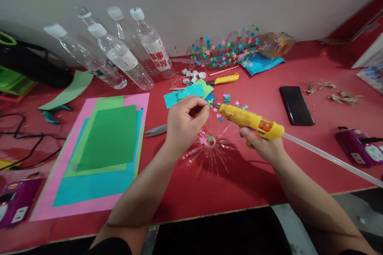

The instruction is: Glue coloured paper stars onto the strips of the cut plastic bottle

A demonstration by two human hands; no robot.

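I have the left hand (pixel 191 117) pinching a green star (pixel 210 103) at the tip of the glue gun (pixel 249 119), the right hand (pixel 265 143) wrapped round its handle. From the gun, splayed clear plastic (pixel 210 142) lies nearer, a cutter (pixel 226 79) beyond, scissors (pixel 156 130) left, a phone (pixel 297 105) right.

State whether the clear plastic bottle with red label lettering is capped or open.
Capped: the bottle has a white plastic cap on its neck.

I note clear, glossy plastic bottles (pixel 130 61), smooth matt paper sheets (pixel 107 137), a glossy black phone (pixel 297 105) and a smooth yellow plastic glue gun (pixel 249 119).
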